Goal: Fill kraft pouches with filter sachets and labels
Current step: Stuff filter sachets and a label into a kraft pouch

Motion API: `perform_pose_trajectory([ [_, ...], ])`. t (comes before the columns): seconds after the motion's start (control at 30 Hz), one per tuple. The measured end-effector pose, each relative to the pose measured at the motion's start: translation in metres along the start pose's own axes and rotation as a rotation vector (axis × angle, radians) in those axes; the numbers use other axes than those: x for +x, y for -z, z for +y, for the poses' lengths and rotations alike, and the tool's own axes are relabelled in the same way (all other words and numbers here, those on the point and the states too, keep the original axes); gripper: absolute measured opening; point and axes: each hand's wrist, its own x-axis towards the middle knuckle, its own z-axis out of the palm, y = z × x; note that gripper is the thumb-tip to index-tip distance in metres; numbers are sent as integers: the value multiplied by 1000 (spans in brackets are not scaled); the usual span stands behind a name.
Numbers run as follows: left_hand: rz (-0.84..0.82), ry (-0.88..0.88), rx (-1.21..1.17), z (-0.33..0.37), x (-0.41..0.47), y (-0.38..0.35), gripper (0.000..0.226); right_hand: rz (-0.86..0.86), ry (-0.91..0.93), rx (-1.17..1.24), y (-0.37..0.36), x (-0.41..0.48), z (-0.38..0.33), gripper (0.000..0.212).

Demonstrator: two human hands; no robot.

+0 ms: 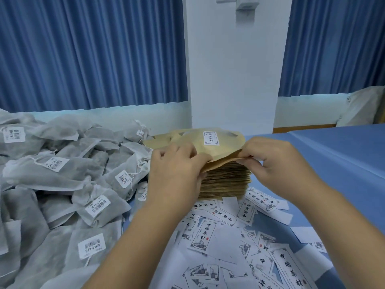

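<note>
A thick stack of kraft pouches (226, 181) stands at the middle of the blue table. Its top kraft pouch (225, 148), with a small white label on its face, is lifted and bent upward at the near edge. My left hand (174, 170) grips that near edge from the left, fingers curled over it. On the right, my right hand (270, 161) pinches the same edge between thumb and fingers. A heap of grey filter sachets (62, 184) with barcode tags fills the left side. Loose printed labels (239, 236) lie scattered in front of the stack.
The blue tablecloth (333, 163) shows bare at the right. A white pillar (235, 69) and blue curtains (93, 53) stand behind the table. A white bag (360, 107) sits at the far right.
</note>
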Motion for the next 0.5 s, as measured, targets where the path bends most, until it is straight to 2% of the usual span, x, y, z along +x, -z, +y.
perform_pose_trajectory([
  [0.07, 55, 13, -30, -2, -1, -4, 11, -33, 11, 27, 2, 1, -4, 5],
  [0.13, 43, 33, -28, -5, -1, -4, 6, -59, -3, 36, 5, 2, -10, 8],
  [0.23, 17, 57, -11, -6, 1, -4, 12, -79, -94, 6, 9, 4, -22, 41],
  [0.3, 29, 48, -2, -5, 1, -3, 14, -128, -70, -110, 6, 6, -33, 62],
  [0.33, 46, 45, 1, -4, 1, -3, 14, -161, -64, -178, 3, 6, -37, 60],
  [0.43, 44, 48, -4, -4, 2, 0, 18, -131, -109, -267, -5, 6, -38, 20],
  [0.5, -11, 25, -48, -13, 4, 5, 20, -90, -144, -275, -6, 4, -33, 13],
])
